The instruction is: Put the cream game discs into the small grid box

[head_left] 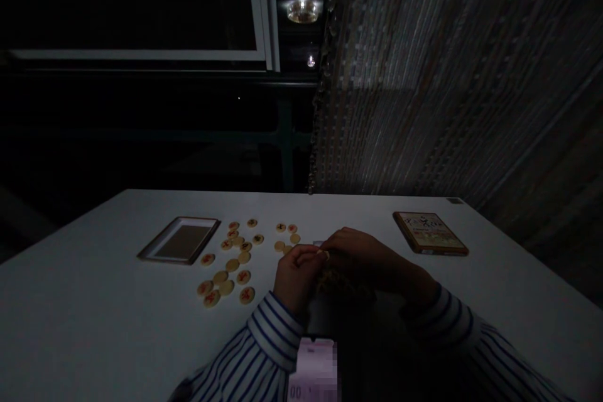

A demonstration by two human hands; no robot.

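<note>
The scene is dim. My left hand is curled at the middle of the white table, with a round pale game piece pinched at its fingertips. My right hand lies just to the right of it, fingers bent over a cluster of pieces that shows only partly beneath both hands. Several round cream discs with red or dark marks lie scattered to the left of my hands. Both sleeves are white with blue stripes.
An open shallow box tray lies at the left of the discs. A printed box lid rests at the far right of the table. A beaded curtain hangs behind, with a dark window on the left.
</note>
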